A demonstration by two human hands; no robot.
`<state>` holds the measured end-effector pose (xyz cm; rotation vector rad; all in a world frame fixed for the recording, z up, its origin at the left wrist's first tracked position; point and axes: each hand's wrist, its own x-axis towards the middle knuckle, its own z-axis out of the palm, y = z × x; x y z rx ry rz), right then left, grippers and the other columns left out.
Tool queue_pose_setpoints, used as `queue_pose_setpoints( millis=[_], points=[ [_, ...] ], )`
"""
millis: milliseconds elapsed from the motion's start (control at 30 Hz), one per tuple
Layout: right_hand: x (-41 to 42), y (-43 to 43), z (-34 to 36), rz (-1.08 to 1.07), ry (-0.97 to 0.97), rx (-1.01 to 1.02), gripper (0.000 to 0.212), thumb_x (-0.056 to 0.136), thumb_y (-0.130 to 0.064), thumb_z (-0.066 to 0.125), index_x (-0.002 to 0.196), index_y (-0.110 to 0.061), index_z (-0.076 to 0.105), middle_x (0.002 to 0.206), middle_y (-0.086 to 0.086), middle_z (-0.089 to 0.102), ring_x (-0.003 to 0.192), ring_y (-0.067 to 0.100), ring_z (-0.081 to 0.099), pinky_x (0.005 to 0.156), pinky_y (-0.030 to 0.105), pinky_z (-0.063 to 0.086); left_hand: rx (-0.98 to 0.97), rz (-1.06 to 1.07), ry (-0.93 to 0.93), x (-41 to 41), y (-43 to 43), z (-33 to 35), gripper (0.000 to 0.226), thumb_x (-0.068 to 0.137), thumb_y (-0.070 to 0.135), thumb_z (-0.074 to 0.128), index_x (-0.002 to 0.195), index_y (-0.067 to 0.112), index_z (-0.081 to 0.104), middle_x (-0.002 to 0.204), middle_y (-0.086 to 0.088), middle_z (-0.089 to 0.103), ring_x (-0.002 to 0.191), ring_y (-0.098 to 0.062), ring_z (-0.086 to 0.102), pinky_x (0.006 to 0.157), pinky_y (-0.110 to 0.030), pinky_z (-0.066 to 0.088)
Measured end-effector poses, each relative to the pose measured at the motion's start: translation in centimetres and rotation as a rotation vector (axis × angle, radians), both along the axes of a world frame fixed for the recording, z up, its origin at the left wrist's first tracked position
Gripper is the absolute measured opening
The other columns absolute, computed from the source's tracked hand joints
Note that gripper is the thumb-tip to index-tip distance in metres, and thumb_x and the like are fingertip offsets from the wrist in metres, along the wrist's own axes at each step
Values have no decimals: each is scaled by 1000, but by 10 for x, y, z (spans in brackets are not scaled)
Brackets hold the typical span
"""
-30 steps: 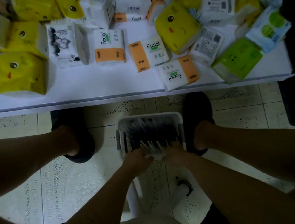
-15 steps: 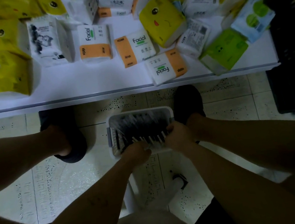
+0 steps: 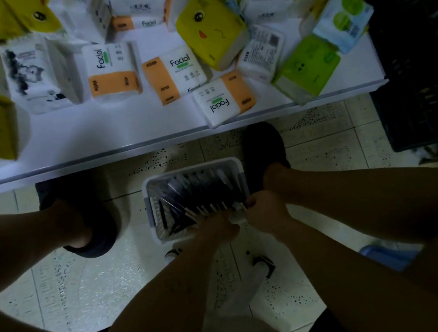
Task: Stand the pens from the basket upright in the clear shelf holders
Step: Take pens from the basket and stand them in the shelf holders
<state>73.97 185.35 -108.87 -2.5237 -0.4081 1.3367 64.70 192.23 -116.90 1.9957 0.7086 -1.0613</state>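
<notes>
Grip of the left hand (image 3: 218, 224): fingers are curling round a bunch of pens (image 3: 210, 207) at the near edge of the basket (image 3: 189, 168), and the pens' pale ends are fanning out just beyond the knuckles. The right hand (image 3: 263, 210) is closing on the right edge of the same bunch, its fingers curled and pinching the pale ends there. Dim light is hiding exactly how many pens each hand is holding.

The bunch is lying low over the basket rather than standing upright. Its long axes are running away from the person toward the counter (image 3: 89, 136), and the pens at the left of the fan are leaning leftward. Other pens (image 3: 197, 188), dark-bodied, are lying flat inside the basket along roughly the same direction.

The basket, white with a perforated wall, is sitting on the speckled tile floor (image 3: 324, 141) between the person's two dark shoes (image 3: 264, 149). It is just on the near side of the counter's front edge.

The white counter is carrying scattered tissue packs (image 3: 111, 70) in orange-and-white, yellow and green wrappers. A black crate (image 3: 418, 42) is standing at the counter's right end.
</notes>
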Motion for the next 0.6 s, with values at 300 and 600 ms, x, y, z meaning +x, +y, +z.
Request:
queue_pose_setpoints(
  millis=[300, 600],
  points=[
    [-5, 2, -2, -61, 100, 1, 14, 83, -5, 63, 69, -5, 61, 65, 8, 52, 61, 21, 52, 65, 37, 51, 128, 2, 212, -2, 5, 4, 62, 87, 36, 51, 146, 31, 32, 153, -8, 31, 142, -33, 23, 111, -62, 9],
    [-4, -2, -12, -43, 144, 2, 32, 86, 2, 55, 60, -10, 41, 63, 6, 43, 62, 22, 46, 67, 31, 39, 205, 159, 116, -14, 12, -4, 39, 92, 27, 47, 129, 16, 53, 125, -11, 58, 117, -29, 54, 103, -49, 42]
  ],
)
